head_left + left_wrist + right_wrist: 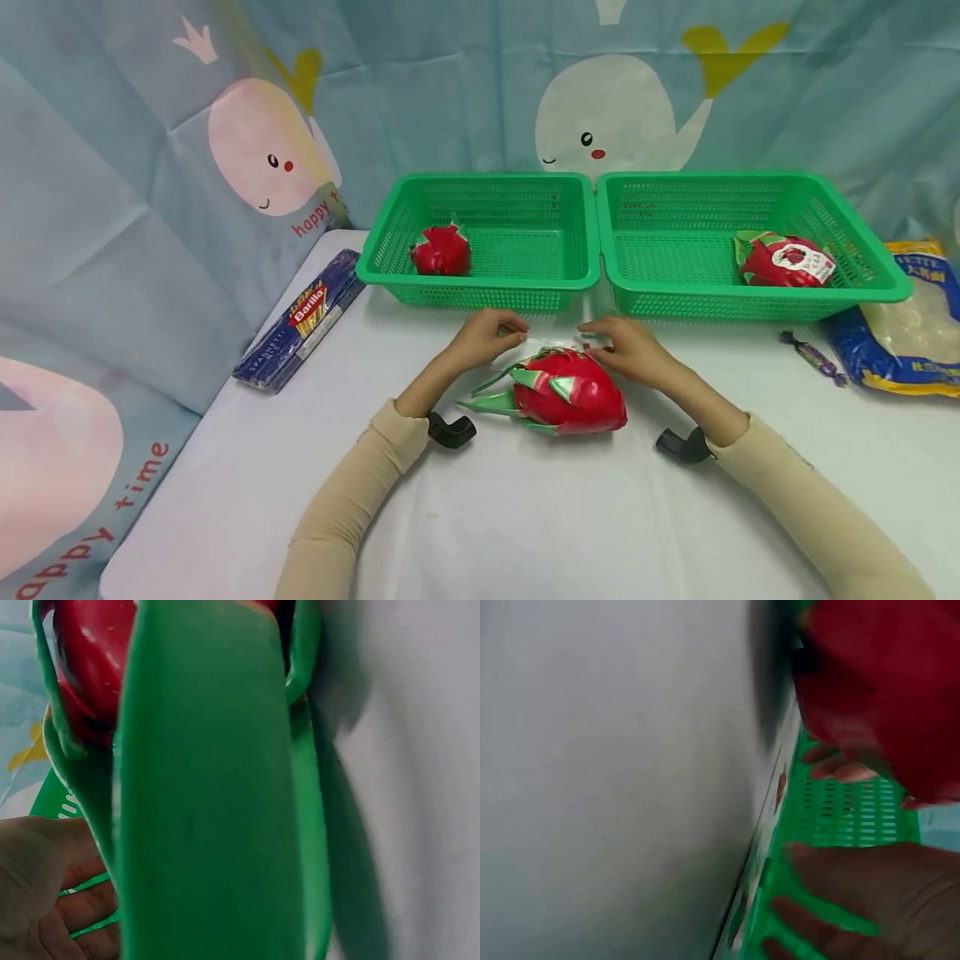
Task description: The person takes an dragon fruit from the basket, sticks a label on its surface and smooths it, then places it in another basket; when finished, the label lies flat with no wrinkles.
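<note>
A red dragon fruit [573,392] with long green leaf tips lies on its side on the white table, in front of both hands. My left hand [487,337] is just behind its leafy end, fingers loosely extended and holding nothing. Close behind the fruit's other end is my right hand [633,348], thumb and fingers apart. A thin, clear sheet with red marks [558,342] lies between the hands; whether the right fingertips touch it is unclear. In the left wrist view a green leaf [210,787] covers much of the scene. The right wrist view is blurred.
Two green baskets [480,293] [750,304] stand side by side at the back, with a dragon fruit [442,250] in the left one and a labelled dragon fruit [787,260] in the right. Spaghetti pack [300,321] lies left; wrapped candy [813,357] and a blue-yellow bag [907,333] lie right.
</note>
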The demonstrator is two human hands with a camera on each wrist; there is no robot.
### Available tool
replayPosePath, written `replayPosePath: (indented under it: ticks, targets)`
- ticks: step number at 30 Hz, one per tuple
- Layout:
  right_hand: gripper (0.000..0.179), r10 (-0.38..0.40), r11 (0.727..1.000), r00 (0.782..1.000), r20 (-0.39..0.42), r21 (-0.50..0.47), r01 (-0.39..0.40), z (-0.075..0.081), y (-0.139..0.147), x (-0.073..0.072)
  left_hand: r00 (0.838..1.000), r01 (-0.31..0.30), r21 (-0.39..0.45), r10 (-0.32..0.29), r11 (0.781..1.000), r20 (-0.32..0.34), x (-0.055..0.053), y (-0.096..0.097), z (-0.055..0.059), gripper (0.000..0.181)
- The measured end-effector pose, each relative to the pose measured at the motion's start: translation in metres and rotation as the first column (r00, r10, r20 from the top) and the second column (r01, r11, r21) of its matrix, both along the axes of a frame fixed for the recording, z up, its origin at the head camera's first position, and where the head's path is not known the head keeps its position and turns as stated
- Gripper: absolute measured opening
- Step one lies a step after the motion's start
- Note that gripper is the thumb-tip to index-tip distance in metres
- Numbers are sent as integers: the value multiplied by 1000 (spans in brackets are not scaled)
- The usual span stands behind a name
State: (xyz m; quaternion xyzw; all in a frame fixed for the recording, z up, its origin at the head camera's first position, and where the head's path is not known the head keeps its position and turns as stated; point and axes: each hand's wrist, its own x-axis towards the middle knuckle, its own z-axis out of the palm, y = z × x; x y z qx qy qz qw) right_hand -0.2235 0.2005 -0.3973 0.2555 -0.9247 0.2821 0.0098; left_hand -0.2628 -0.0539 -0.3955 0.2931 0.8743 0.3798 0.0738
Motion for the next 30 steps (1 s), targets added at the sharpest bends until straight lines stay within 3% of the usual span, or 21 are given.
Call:
replayPosePath:
  ticks: [4, 7, 10, 14, 17, 25, 28, 30]
  targets:
    - [34, 19, 993, 999, -45, 118, -13, -4, -2, -4, 999, 18, -20, -19, 1000, -27, 1, 2, -1, 24]
    - [31, 13, 996, 1000, -20, 88, -11, -4, -1, -3, 999, 12, -16, -12, 1000, -44, 2, 3, -2, 24]
    - [29, 15, 1000, 1000, 8, 21, -15, 0, 0, -3, 994, 24, -20, -26, 1000, -105, 3, 5, -1, 23]
    - [24, 28, 998, 998, 53, -55, -25, 14, 2, -2, 972, 45, -22, -49, 999, -230, 4, 9, 3, 25]
    - [22, 49, 996, 997, 62, -74, -44, 25, 3, -1, 959, 22, -6, -22, 1000, -282, 6, 11, 8, 24]
    - [28, 123, 989, 991, 52, -91, -118, 42, 4, 3, 986, -23, 103, 40, 994, -160, 10, 13, 23, 10]
    - [33, 193, 970, 979, -69, -135, -201, 42, 2, 0, 988, -37, 125, 55, 991, -145, 7, 13, 30, 9]
    - [34, 231, 953, 952, -201, -151, -263, 42, 0, -2, 989, -50, 144, 69, 988, -130, 5, 14, 36, 10]
